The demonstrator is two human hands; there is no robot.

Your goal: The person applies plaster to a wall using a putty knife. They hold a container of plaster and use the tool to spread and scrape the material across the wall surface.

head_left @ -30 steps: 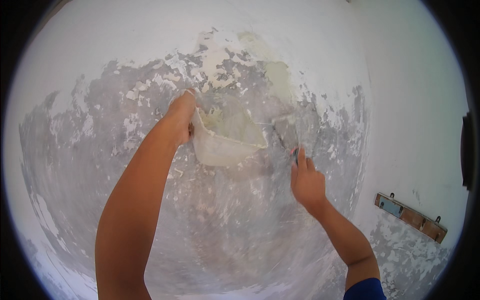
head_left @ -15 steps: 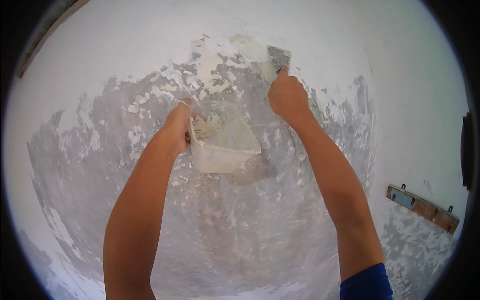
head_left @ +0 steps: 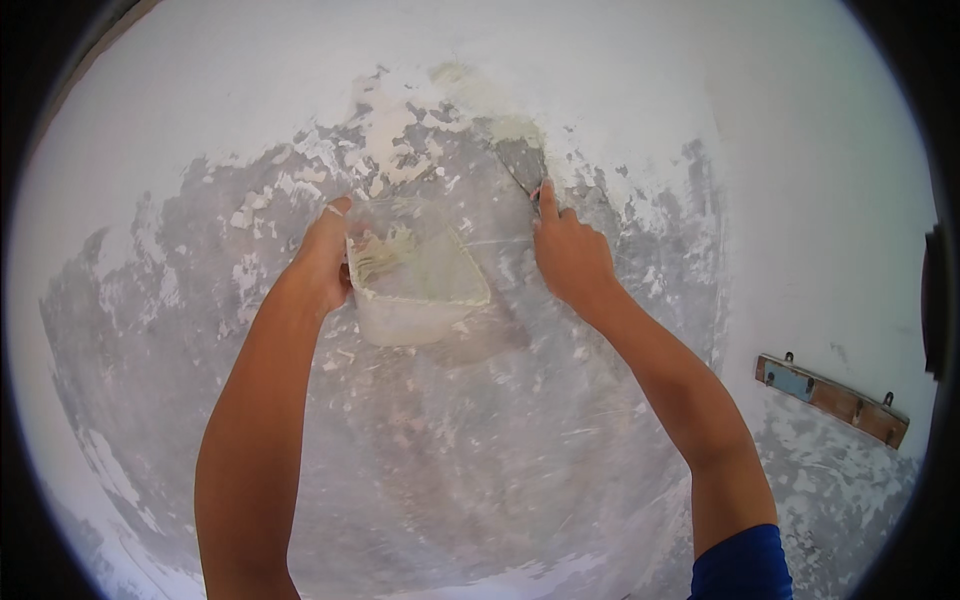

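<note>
My left hand [head_left: 327, 258] grips the left rim of a clear plastic tub [head_left: 420, 318], thumb on top of the edge. Inside the tub, pale cream putty [head_left: 383, 250] clings in ridges to the wall. My right hand [head_left: 572, 250] is closed round the handle of a putty knife [head_left: 522, 163], its forefinger stretched along the tool toward the blade. The blade lies against the wall, just under a patch of pale putty [head_left: 516, 128]. The handle is mostly hidden by my fingers.
The wall [head_left: 430, 470] ahead is grey and patchy, with flaking white paint [head_left: 250, 205] and white above. On the adjoining right wall [head_left: 810, 200] hangs a wooden hook rail [head_left: 835, 398]. A dark object [head_left: 934, 300] sits at the far right edge.
The putty knife has come down the wall, leaving pale putty above its blade. My right wrist has bent and the knife now tilts left. The tub appears slightly further left as the view shifts.
</note>
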